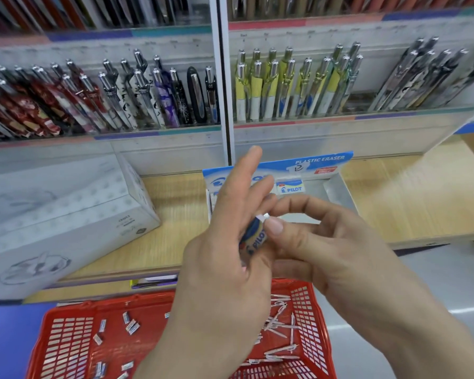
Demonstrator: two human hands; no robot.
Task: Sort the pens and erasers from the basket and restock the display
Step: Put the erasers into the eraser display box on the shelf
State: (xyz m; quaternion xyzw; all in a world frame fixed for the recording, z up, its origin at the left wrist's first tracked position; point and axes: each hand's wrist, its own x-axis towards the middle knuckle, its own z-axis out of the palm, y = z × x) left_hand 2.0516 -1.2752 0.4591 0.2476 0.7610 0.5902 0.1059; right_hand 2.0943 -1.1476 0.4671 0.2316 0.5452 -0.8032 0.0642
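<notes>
Wood-grain shelf [408,201] w/ eraser box [323,163], red basket [74,308] below; L hand [225,258], R hand [340,250]: grip on same eraser [255,236].

I get a bright, evenly lit feed — shadows are faint and soft. Small glints sit on the chrome-capped pens [137,57] in the rack. The large white cardboard box [66,214] at left is smeared with blur, and so is the top row of stock [93,12]. The pale shelf edges [353,116] bow near the borders — wide-angle distortion.
</notes>
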